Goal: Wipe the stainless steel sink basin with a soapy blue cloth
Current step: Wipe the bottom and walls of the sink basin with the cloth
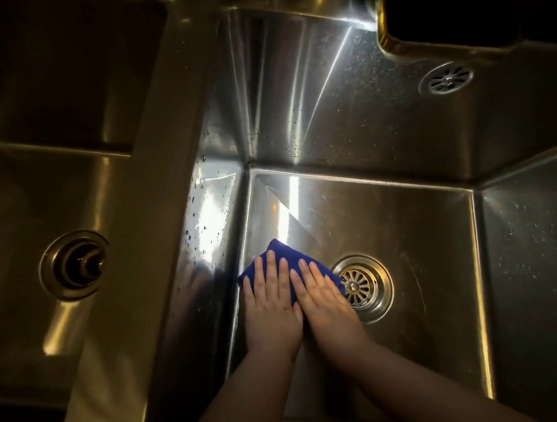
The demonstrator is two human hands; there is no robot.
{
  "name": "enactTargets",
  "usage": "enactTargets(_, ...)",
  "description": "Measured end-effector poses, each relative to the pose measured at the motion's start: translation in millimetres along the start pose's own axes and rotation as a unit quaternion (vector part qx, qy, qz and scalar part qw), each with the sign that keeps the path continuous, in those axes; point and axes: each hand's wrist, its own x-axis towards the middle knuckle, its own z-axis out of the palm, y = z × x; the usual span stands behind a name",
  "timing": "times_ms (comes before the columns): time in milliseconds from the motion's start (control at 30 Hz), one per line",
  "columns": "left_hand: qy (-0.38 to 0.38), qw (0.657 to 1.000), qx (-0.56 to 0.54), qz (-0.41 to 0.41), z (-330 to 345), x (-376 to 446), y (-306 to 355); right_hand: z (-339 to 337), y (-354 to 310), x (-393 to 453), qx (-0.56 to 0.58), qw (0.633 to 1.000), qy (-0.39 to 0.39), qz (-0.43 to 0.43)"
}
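1. Overall exposure: dim, warm-toned; corners fall to near black, most at upper right and lower left.
2. Glare: bright white streaks on the back wall (325, 80) of the right basin (425, 230) and on its left wall (209, 210).
3. Left basin (31, 200): murky yellow-brown, soft reflections only.
4. Distortion: wide-angle bending of straight sink edges toward the frame borders.
5. Focus: centre fairly sharp, water droplets legible; upper edge soft and blurred.
6. Shadow: forearms dark at the bottom.
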Motion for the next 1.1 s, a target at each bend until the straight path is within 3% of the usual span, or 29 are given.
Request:
enactTargets(367,0.060,0.996,-0.038,-0.048,3.7,32.2,7.4,-24.7,19.2,35.2,-0.028,0.997,-0.026,-0.063)
enactTargets(633,0.044,0.996,-0.010,-0.079,-16.5,72.6,13.8,-49.6,25.3,74.9,-0.069,0.995,-0.024,-0.071)
enactTargets(767,0.000,0.996,0.014,-0.089,-29.1,93.0,18.0,-59.7,28.4,95.0,-0.071,0.995,-0.009,-0.072)
enactTargets(1100,0.015,0.994,0.005,-0.104,-47.5,133.9,26.2,-81.3,33.6,136.7,-0.076,0.996,0.027,-0.045)
